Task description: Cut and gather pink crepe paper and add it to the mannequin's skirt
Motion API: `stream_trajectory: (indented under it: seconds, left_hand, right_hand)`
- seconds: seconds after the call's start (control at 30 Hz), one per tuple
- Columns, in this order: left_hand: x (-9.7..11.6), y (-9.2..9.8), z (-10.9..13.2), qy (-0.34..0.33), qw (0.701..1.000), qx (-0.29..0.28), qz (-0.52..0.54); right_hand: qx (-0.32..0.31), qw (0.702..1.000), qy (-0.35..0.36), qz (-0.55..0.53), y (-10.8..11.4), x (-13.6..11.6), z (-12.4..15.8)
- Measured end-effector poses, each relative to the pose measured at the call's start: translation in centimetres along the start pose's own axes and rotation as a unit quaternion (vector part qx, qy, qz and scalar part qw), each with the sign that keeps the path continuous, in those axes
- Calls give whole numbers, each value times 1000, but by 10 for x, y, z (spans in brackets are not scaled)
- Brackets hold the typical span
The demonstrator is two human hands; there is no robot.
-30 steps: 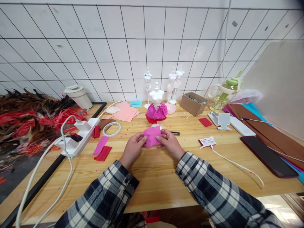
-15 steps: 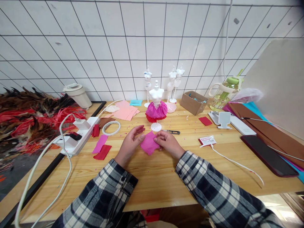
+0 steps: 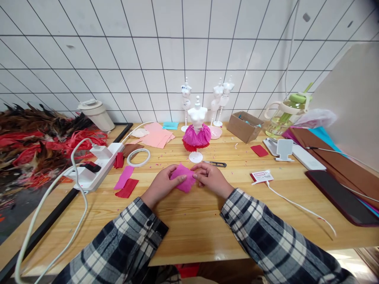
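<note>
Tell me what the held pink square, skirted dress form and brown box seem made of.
Pink square: matte, perhaps crepe paper or thin fabric, given its uneven edges. Skirted dress form: probably plastic, given its smooth white torso. Brown box: likely cardboard, matte with thin walls.

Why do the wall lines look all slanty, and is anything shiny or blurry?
Head view: the wall lines spread apart toward the top, probably a wide lens; head view: the table has a pale glare on its near edge; head view: the pink cloth has a clear outline, its weave too fuzzy to tell.
</note>
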State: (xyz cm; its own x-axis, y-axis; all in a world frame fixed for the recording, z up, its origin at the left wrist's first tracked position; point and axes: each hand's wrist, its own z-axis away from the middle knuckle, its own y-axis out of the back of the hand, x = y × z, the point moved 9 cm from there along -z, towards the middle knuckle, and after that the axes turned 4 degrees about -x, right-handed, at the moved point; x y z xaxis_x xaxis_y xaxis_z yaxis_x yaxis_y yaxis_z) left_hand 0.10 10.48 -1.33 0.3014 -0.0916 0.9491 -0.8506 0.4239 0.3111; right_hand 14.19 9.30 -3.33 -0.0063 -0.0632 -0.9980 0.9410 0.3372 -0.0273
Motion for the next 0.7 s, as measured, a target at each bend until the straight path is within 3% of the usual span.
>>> stream_trajectory:
  seconds: [0.1,0.2,0.33,0.43,0.57,0.7]
  left_hand:
    - [-5,-2,0,22,999,6,31]
    - [-8,7,1,29,996,68,53]
    - [-5,18,3,17,990,121,63]
    - [-2,21,4,10,989,133,56]
    - [-2,23,6,5,987,153,56]
    - [-8,21,5,12,980,148,135]
  right_hand:
    - [-12,999,2,36,-4,-3,2]
    - [42,978,49,198,16,-21,6]
    - [171,855,68,485,64,-47,13]
    - [181,799,10,573,85,-39,13]
    - [157,786,-49,596,88,-21,11]
    - [150,792,-60,589,87,-18,10]
